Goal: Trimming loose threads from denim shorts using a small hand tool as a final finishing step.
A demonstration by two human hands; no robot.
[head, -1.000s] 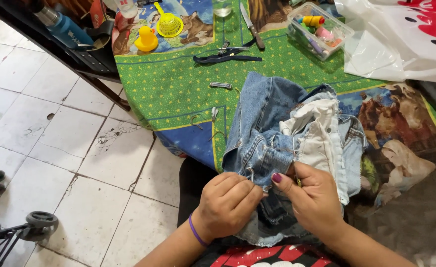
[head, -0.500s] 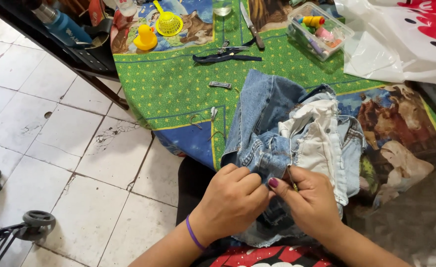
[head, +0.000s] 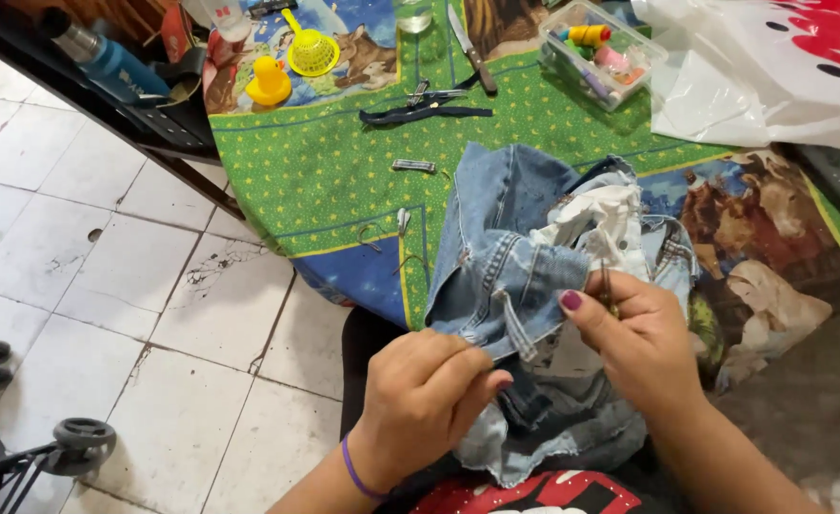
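While the denim garment [head: 525,276] lies bunched across the near edge of the table and spills into the person's lap, both hands are working right at its lower part. The left hand [head: 427,400], a purple band around its wrist, is curled closed with thumb and fingertips pinching a fold of the blue fabric just beside the right hand. The right hand [head: 634,338] sits a little higher and to the right, its fingers pressed together on the denim near the white pocket lining [head: 601,224]; something thin and dark seems to stick up between those fingers, but it is too small to tell what it is.

Beyond the hands, further up the green patterned tablecloth [head: 344,162], a small silver clip [head: 412,166] lies just past the top of the garment, and well beyond that a dark pair of scissors [head: 425,108] rests beside a knife [head: 470,52]. Off to the upper left of the left hand stand a yellow rubber duck [head: 268,84] and a yellow strainer [head: 310,52]. Far above the right hand sits a clear plastic box [head: 601,52] of small coloured items, with a white plastic bag [head: 772,71] just to its right. To the left of the left hand is white tiled floor [head: 106,286].
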